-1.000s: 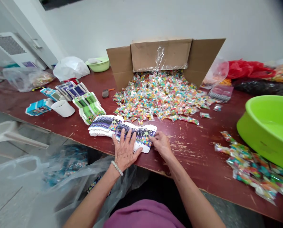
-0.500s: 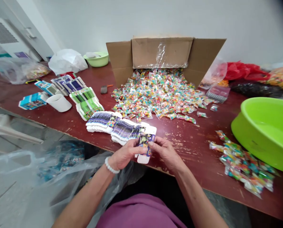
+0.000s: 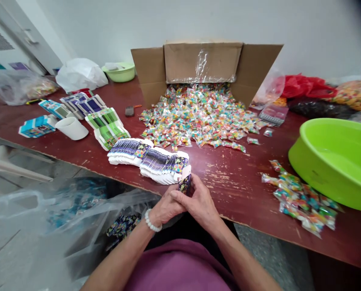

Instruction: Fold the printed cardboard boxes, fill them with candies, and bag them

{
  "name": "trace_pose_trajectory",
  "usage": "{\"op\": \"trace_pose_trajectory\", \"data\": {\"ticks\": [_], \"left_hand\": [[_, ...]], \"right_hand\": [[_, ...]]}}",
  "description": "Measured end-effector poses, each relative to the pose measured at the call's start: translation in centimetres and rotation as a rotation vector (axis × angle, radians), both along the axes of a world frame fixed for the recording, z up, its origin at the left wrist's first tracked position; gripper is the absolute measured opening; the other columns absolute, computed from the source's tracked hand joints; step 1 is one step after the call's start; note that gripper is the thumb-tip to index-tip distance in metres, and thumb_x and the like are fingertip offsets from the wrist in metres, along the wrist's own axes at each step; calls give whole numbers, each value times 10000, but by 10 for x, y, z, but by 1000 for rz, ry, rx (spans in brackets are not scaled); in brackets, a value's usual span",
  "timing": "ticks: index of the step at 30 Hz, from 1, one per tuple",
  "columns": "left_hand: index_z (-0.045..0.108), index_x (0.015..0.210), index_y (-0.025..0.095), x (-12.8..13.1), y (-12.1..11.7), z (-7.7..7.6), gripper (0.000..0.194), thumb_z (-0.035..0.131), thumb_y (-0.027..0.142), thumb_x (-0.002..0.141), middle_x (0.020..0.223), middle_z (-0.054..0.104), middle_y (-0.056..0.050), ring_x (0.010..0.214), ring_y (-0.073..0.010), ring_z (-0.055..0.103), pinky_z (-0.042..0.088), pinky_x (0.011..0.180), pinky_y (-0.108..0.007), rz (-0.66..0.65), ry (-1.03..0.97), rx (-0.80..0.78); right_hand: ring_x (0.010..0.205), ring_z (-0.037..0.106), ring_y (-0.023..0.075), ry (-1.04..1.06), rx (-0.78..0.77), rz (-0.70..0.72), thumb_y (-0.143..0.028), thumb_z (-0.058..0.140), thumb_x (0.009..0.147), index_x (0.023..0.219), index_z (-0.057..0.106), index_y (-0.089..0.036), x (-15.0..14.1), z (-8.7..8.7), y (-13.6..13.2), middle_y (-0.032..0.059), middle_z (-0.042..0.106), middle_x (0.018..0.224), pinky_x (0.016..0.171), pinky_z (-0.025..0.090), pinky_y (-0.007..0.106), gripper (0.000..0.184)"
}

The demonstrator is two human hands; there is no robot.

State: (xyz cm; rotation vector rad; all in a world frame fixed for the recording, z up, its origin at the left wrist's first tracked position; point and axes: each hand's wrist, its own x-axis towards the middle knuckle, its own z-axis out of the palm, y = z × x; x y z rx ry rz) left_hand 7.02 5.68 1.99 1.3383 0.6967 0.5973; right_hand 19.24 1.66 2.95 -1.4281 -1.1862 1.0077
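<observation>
Both my hands meet at the table's near edge around one small purple printed carton (image 3: 185, 182), which stands on edge between them. My left hand (image 3: 167, 209) is closed on its lower left side. My right hand (image 3: 198, 204) wraps over it from the right, fingers curled. Just beyond lies a fanned stack of flat purple cartons (image 3: 150, 160) on the dark red table (image 3: 238, 190). A heap of small colourful sweet packets (image 3: 198, 117) spills from an open cardboard box (image 3: 203, 64) further back.
A green basin (image 3: 334, 161) sits at the right with a small pile of sweet packets (image 3: 298, 198) before it. Green cartons (image 3: 109, 129), blue cartons (image 3: 83, 105) and a white cup (image 3: 71, 128) lie at the left. A clear plastic bag (image 3: 62, 226) hangs below the table's edge.
One carton was taken off the fanned stack by both hands and drawn toward me. My left hand, flat on the stack a second ago, is now closed on that carton.
</observation>
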Motion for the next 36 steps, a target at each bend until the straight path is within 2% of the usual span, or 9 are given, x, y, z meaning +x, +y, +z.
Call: {"op": "trace_pose_trajectory", "data": {"ticks": [6, 9, 11, 14, 17, 20, 23, 30, 36], "left_hand": [[712, 955, 114, 1, -5, 3, 260, 721, 252, 735, 909, 694, -49, 850, -184, 575, 491, 808, -298, 84, 50, -13], [704, 986, 135, 1, -10, 9, 286, 731, 234, 719, 933, 697, -47, 892, -185, 588, 485, 857, -303, 66, 7, -78], [690, 1002, 147, -1, -14, 15, 288, 711, 250, 733, 898, 694, -44, 836, -175, 606, 495, 818, -306, 32, -20, -176], [671, 975, 157, -5, -18, 25, 264, 666, 252, 729, 757, 666, -18, 683, -154, 593, 487, 697, -292, -48, 19, -269], [639, 766, 165, -10, -18, 37, 92, 618, 211, 690, 635, 614, 12, 630, -138, 542, 442, 639, -256, -127, 213, -170], [572, 670, 179, -15, -16, 45, 70, 587, 233, 713, 578, 564, 29, 588, -127, 503, 409, 591, -244, -204, 398, -67], [578, 760, 178, -18, -15, 46, 126, 609, 300, 755, 608, 549, 46, 552, -108, 487, 385, 541, -229, -275, 459, -24], [611, 981, 164, -22, -18, 29, 263, 626, 351, 797, 701, 583, 29, 602, -99, 541, 380, 529, -196, -294, 332, -32], [593, 872, 153, -26, -20, 25, 263, 719, 351, 753, 581, 582, 35, 491, -81, 491, 325, 460, -189, -457, 224, -165]], "right_hand": [[846, 676, 221, -37, 10, 11, -385, 750, 772, 1109, 652, -218, 0, -2, -4, 25, 736, 918, 779, 537, 305, 389], [895, 675, 218, 23, 59, 75, -366, 722, 804, 1210, 590, -227, 2, 2, -7, 37, 723, 1032, 813, 537, 320, 449], [1011, 646, 233, -1, 177, -4, -344, 697, 832, 1328, 494, -233, 5, 6, -11, 80, 655, 1207, 863, 533, 359, 548], [1141, 554, 277, -322, 391, -192, -250, 672, 846, 1298, 519, -237, 11, 13, -17, 120, 563, 1276, 954, 482, 451, 477], [1057, 556, 274, -592, 490, -66, -134, 600, 861, 1090, 615, -235, 19, 21, -21, 102, 611, 1111, 922, 470, 453, 251], [970, 586, 235, -573, 458, 133, -126, 592, 852, 1086, 583, -218, 26, 26, -23, 87, 611, 1071, 831, 504, 373, 251], [864, 604, 187, -500, 377, 254, -152, 606, 846, 1069, 560, -223, 31, 28, -25, 61, 598, 1046, 733, 506, 302, 238], [683, 561, 127, -389, 278, 331, -114, 615, 814, 885, 560, -224, 36, 32, -31, -9, 638, 861, 619, 423, 225, 142], [637, 528, 119, -320, 91, 534, -206, 629, 867, 817, 630, -207, 43, 34, -30, -32, 604, 735, 579, 378, 220, 50]]}}
